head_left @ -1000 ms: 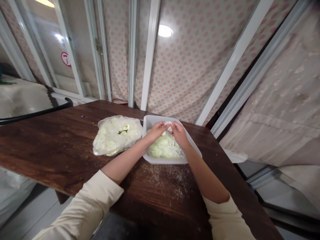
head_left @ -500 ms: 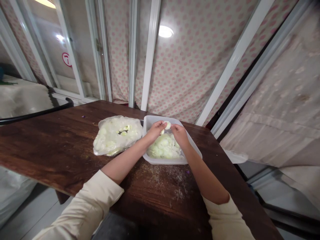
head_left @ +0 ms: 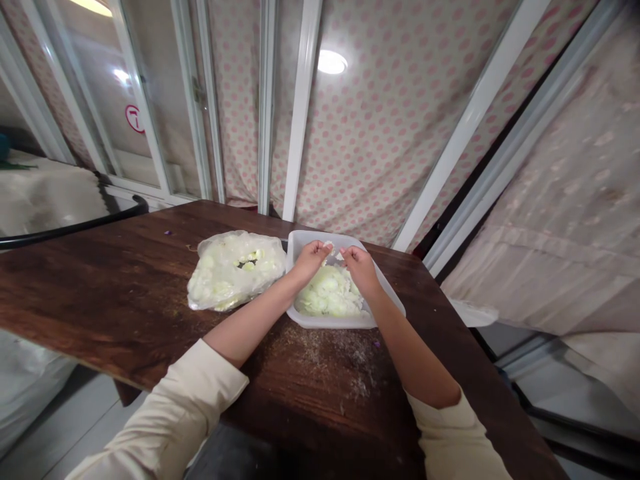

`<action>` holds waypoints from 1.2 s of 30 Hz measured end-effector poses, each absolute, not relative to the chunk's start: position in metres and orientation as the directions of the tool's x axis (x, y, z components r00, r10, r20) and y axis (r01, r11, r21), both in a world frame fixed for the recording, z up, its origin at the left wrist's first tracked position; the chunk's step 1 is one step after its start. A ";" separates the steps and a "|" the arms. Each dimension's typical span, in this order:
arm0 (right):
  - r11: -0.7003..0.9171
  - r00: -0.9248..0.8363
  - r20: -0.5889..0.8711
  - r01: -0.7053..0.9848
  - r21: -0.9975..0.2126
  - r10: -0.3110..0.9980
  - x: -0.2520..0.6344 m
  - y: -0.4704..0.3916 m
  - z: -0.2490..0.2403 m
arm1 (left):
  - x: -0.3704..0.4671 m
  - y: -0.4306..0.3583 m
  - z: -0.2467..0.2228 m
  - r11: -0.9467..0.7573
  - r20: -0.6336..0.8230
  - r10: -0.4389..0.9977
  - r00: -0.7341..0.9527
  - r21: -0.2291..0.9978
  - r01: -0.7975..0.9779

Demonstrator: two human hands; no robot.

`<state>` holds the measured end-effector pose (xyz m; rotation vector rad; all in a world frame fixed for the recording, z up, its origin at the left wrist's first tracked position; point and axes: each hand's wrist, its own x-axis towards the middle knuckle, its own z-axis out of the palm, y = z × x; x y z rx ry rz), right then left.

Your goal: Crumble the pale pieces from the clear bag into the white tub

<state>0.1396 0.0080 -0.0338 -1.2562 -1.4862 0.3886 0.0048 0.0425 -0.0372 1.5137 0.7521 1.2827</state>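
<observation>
White scraps [head_left: 329, 245] in both hands [head_left: 311, 258], long axes unclear

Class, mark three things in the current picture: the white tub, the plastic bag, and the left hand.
White tub [head_left: 334, 323]: head view, on its near rim.
Plastic bag [head_left: 213, 270]: head view, on its left side.
Left hand [head_left: 311, 259]: head view, mid-hand.

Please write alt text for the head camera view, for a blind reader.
Left hand and right hand each pinch a pale scrap over a white tub of pale green pieces; a translucent bag of similar pieces lies left of it on a dark table.
</observation>
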 end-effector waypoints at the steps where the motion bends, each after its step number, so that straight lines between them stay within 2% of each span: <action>1: 0.380 0.179 0.529 0.513 -0.770 0.830 0.140 0.008 -0.034 | 0.005 0.043 -0.038 -0.337 0.357 0.899 0.255 0.934 -0.119; 4: 0.390 0.176 0.560 0.550 -0.738 0.810 0.138 0.006 -0.034 | 0.005 0.042 -0.038 -0.352 0.368 0.882 0.295 0.930 -0.105; 8: 0.423 0.075 0.517 0.483 -0.767 0.852 0.135 0.007 -0.034 | 0.005 0.038 -0.035 -0.331 0.349 0.879 0.326 0.937 -0.110; 11: 0.431 0.083 0.515 0.443 -0.786 0.853 0.138 0.008 -0.034 | 0.005 0.035 -0.031 -0.276 0.294 0.901 0.320 0.956 -0.104; 14: 0.371 0.173 0.530 0.539 -0.756 0.830 0.141 0.008 -0.034 | 0.007 0.034 -0.030 -0.176 0.200 0.940 0.275 0.978 -0.111; 16: 0.320 0.162 0.509 0.610 -0.725 0.845 0.140 0.006 -0.034 | 0.008 0.036 -0.032 -0.155 0.183 0.944 0.273 0.980 -0.121; 19: 0.358 -0.013 0.429 0.573 -0.738 0.903 0.134 0.003 -0.034 | 0.008 0.039 -0.034 -0.210 0.254 0.928 0.272 0.961 -0.179; 22: 0.432 -0.125 0.427 0.472 -0.769 0.896 0.130 0.002 -0.034 | 0.008 0.039 -0.034 -0.224 0.275 0.924 0.265 0.952 -0.209; 28: 0.467 -0.027 0.504 0.422 -0.777 0.863 0.136 0.009 -0.036 | 0.008 0.030 -0.027 -0.161 0.237 0.905 0.352 0.959 -0.233; 31: 0.437 -0.001 0.485 0.434 -0.788 0.875 0.136 0.009 -0.037 | 0.008 0.031 -0.029 -0.207 0.303 0.886 0.352 0.936 -0.284; 36: 0.414 -0.055 0.438 0.448 -0.792 0.897 0.132 0.005 -0.037 | 0.008 0.037 -0.033 -0.298 0.427 0.823 0.374 0.886 -0.356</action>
